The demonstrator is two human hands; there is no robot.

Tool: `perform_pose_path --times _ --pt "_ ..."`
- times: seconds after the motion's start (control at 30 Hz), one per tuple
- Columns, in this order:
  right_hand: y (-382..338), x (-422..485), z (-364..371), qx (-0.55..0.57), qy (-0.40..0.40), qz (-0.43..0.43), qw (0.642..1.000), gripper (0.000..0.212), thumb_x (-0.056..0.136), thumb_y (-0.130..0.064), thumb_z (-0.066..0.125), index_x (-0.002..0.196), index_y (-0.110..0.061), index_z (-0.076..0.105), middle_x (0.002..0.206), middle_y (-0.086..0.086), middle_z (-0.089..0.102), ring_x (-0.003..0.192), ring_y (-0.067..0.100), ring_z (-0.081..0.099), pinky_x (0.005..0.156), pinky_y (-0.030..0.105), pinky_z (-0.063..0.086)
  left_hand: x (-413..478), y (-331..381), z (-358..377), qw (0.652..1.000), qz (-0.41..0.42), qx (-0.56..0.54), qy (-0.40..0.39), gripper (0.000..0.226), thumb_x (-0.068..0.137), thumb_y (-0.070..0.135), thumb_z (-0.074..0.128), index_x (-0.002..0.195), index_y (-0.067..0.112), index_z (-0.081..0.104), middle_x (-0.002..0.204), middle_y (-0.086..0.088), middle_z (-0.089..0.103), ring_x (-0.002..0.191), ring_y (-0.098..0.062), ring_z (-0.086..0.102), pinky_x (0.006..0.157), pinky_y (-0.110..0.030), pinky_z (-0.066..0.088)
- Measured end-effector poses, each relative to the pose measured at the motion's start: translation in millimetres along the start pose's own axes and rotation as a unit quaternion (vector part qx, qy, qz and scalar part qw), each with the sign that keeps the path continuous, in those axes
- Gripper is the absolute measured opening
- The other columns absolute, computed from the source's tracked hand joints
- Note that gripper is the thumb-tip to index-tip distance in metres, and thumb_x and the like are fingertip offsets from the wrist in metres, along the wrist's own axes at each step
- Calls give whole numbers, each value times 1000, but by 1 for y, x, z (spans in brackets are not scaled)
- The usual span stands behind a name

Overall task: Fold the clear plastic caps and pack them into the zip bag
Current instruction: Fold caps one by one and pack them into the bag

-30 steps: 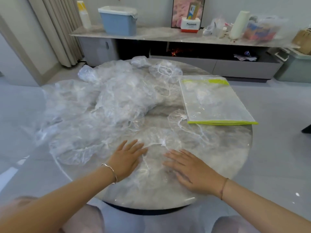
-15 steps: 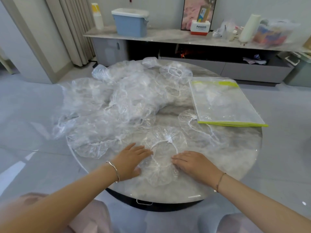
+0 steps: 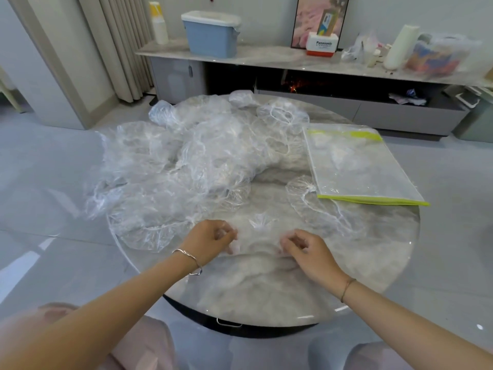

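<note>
Clear cap (image 3: 260,227) | left hand (image 3: 210,240), right hand (image 3: 304,247) both pinch its 6 o'clock edge | better fold evenly toward 12 o'clock

Head cam (wide-angle) looks fwd & down, close above left hand (image 3: 206,240), right hand (image 3: 310,252) & table (image 3: 266,289).

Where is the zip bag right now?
In the head view the zip bag lies flat on the right side of the table, right of the pile of clear caps, a single cap by its near-left corner.
</note>
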State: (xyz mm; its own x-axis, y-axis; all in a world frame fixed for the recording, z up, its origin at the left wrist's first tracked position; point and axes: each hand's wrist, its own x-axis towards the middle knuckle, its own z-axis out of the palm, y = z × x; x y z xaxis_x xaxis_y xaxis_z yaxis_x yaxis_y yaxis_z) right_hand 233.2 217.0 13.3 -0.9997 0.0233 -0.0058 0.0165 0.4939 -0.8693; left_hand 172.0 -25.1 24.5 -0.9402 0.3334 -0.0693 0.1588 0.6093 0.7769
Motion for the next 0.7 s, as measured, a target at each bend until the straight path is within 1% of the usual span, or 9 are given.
perform_pose_path --times 0.1,0.17,0.23,0.33,0.37,0.43,0.5,0.63,0.7 --pt "6 12 -1 22 45 66 997 30 89 -20 64 63 -7 57 55 0 63 60 16 65 67 31 49 4 -5 3 998 -47 34 -6 12 86 28 65 79 18 67 41 11 53 42 -3 49 50 -13 37" --pt "13 17 -1 -11 48 97 994 23 86 -23 67 69 -11 58 56 1 62 57 15 61 65 30 47 5 -4 5 995 -66 76 1 13 87 31 64 91 20 60 43 10 46 42 -2 43 48 -14 32" --pt "11 16 0 -71 81 77 991 15 84 -24 68 83 -16 56 72 -1 61 68 12 57 68 27 44 3 -1 6 987 -50 148 40 29 88 35 60 110 20 50 68 7 52 60 -8 51 57 -20 39" --pt "0 12 4 -204 138 -80 966 26 89 -28 60 111 -16 53 110 -3 54 101 12 50 88 25 34 1 -1 8 953 140 247 109 49 91 47 45 129 16 45 113 -3 53 100 -20 55 83 -33 48" --pt "-3 10 7 -235 117 -126 957 34 91 -32 54 121 -16 52 123 -3 51 114 12 45 95 25 30 1 -3 11 941 194 264 83 55 92 50 37 136 18 42 129 -4 49 116 -24 51 95 -40 44" --pt "-6 6 15 -281 25 -179 942 49 96 -41 39 140 -20 42 148 -6 35 137 7 26 111 26 16 0 -10 20 923 240 301 -5 62 96 54 24 148 22 24 154 -1 24 142 -22 22 116 -40 17" --pt "0 3 24 -337 -55 -195 919 56 99 -47 26 149 -22 25 157 -9 12 144 4 4 116 27 0 -3 -21 32 911 240 331 -52 63 98 54 15 151 20 13 157 1 11 145 -20 8 116 -35 1" --pt "14 -2 31 -396 -130 -169 893 70 93 -61 -2 151 -25 8 156 -10 0 146 10 -2 115 27 -8 -10 -33 45 887 218 399 -80 61 100 51 12 146 14 26 151 -6 32 138 -27 30 110 -36 12" --pt "18 -3 31 -398 -140 -166 891 71 90 -64 -4 150 -25 2 155 -10 -4 145 10 -5 114 26 -10 -9 -33 45 883 214 410 -78 61 100 51 12 145 13 29 147 -6 38 136 -25 34 110 -35 14"
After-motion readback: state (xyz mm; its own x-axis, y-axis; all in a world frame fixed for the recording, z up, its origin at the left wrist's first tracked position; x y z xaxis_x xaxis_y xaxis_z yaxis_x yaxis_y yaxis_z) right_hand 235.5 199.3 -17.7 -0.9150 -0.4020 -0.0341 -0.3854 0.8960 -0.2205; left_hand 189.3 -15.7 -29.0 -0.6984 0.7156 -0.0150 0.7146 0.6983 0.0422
